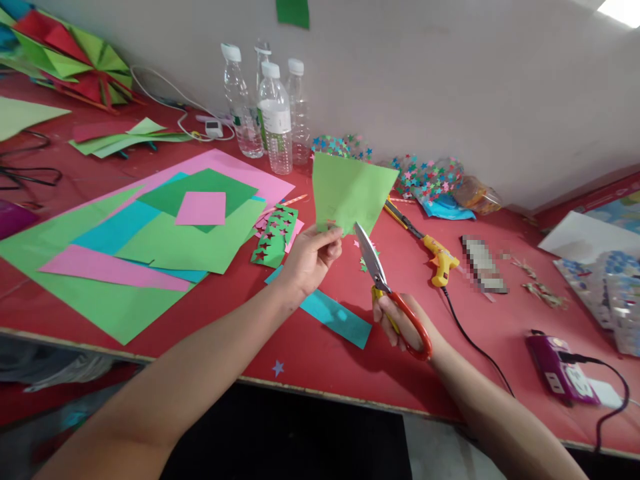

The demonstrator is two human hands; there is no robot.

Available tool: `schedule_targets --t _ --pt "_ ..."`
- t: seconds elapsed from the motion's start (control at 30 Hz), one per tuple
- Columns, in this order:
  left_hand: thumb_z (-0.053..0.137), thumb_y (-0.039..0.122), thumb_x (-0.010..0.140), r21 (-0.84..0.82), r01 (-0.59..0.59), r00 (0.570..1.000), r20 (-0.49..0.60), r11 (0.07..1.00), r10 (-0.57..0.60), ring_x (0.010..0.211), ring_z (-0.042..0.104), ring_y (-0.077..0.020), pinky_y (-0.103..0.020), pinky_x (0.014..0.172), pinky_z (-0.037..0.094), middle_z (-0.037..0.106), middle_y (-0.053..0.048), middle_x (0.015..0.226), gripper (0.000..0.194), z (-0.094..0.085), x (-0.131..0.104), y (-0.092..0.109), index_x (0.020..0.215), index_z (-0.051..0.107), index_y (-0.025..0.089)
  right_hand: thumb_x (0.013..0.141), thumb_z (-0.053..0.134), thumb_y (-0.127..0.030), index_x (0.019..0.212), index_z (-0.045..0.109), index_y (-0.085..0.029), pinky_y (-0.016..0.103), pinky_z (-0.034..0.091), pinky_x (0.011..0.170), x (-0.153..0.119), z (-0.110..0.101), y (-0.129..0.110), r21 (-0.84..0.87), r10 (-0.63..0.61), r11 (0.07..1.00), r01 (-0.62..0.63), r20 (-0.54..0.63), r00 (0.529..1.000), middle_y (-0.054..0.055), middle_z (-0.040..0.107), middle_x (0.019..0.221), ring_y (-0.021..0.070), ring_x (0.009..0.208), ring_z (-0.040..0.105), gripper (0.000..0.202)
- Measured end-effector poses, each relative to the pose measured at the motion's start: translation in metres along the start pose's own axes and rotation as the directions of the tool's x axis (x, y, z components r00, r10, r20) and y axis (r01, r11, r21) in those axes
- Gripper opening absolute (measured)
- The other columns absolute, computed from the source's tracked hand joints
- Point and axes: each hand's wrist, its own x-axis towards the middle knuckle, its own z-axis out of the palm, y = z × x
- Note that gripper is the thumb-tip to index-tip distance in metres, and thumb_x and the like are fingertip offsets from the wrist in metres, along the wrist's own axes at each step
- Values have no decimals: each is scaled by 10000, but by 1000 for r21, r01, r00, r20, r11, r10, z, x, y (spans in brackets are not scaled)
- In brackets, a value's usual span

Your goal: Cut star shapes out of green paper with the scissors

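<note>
My left hand [314, 259] pinches the lower edge of a light green paper sheet [353, 190], which stands up above the table. In my right hand [400, 320] is a pair of scissors [373, 257] with one red and one yellow handle. Their blades look closed and point up toward the sheet's lower edge; I cannot tell whether they touch it. Below my hands a blue paper strip [337, 319] lies on the red table [320, 360]. Beside my left hand is a green strip with star-shaped holes [273, 240].
Stacked coloured papers [200, 233] cover the left side. Several plastic bottles [276, 123] stand at the wall, near bags of paper stars [430, 177]. To the right lie a utility knife [403, 219], a yellow glue gun [441, 260] with its cord, and a purple power strip [560, 367].
</note>
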Motion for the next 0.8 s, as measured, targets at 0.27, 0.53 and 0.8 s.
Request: schedule_targets --t 0.27,0.53,0.8 --pt "682 215 699 290 -176 982 -12 941 187 504 517 -58 -202 477 371 548 46 574 134 -1 -1 5 741 561 178 876 401 -636 705 526 -172 175 301 298 0 -4 -2 -16 -2 1000 3 74 997 -55 469 369 71 258 380 509" --pt "657 258 738 550 -231 965 22 803 262 418 521 -84 -207 384 377 556 49 502 142 -5 1 12 777 533 201 885 389 -647 749 532 -164 177 330 339 0 -13 -5 -88 -13 996 23 108 994 -60 467 402 65 290 379 522" --pt "650 259 752 495 -165 986 83 853 143 346 470 -63 -212 338 311 574 46 521 140 -8 4 18 741 520 207 884 411 -642 778 545 -155 188 329 358 0 -17 -3 -98 -57 993 68 108 993 -50 473 430 70 318 392 516"
